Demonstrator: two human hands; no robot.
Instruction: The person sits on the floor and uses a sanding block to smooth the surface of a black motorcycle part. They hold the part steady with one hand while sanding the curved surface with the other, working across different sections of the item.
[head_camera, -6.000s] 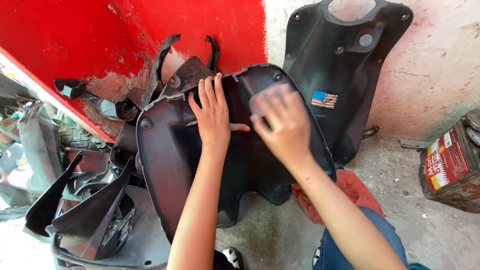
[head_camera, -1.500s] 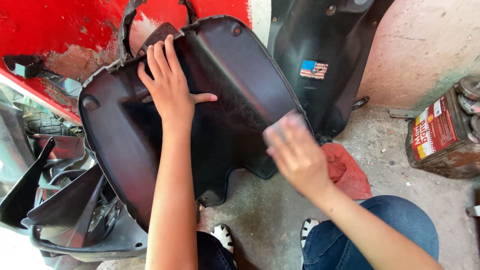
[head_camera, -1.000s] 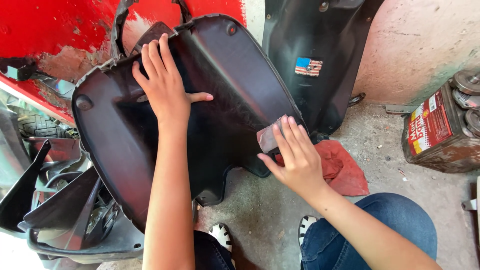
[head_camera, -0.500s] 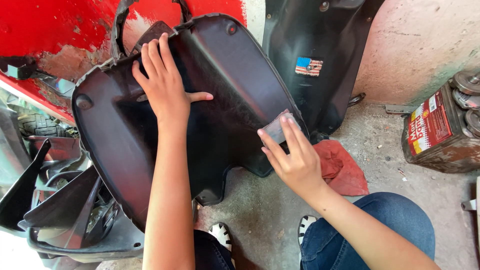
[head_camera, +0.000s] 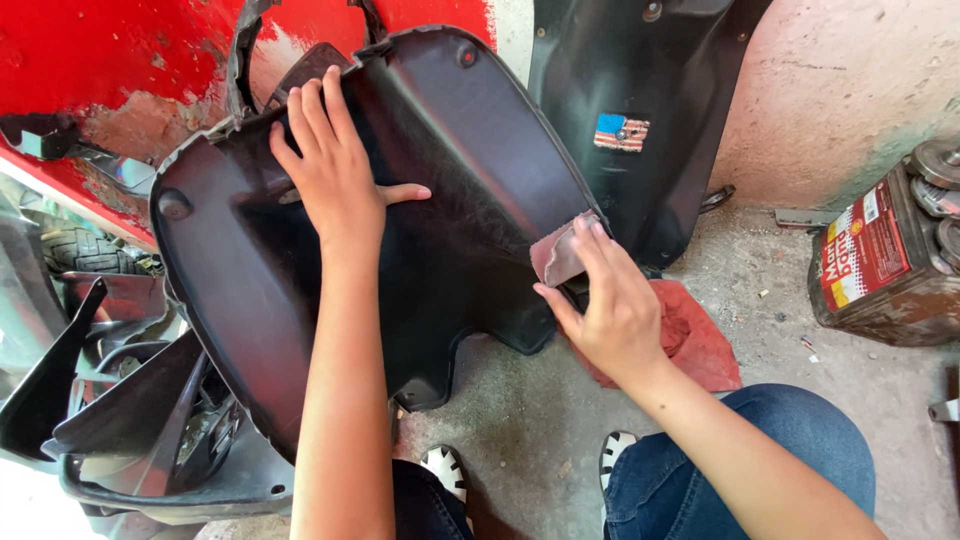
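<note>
The left hand (head_camera: 335, 170) lies flat on the black panel (head_camera: 440, 230). The right hand (head_camera: 605, 300) pinches sandpaper (head_camera: 556, 255) at the panel's edge. Rub gently and hold the panel steady.

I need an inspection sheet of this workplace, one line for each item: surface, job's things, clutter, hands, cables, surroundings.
Surface: concrete floor, dusty, with small debris.
Job's things: black panel, propped upright; small sanding sheet against its right edge.
Clutter: red rag on the floor behind the right hand; rusty can at right; second black panel leaning on the wall; heap of black parts at left.
Hands: left hand flat on the panel, fingers spread; right hand presses the sanding sheet to the panel's edge.
Cables: nothing seen.
Surroundings: red wall with peeling paint; pale plaster wall at right.
</note>
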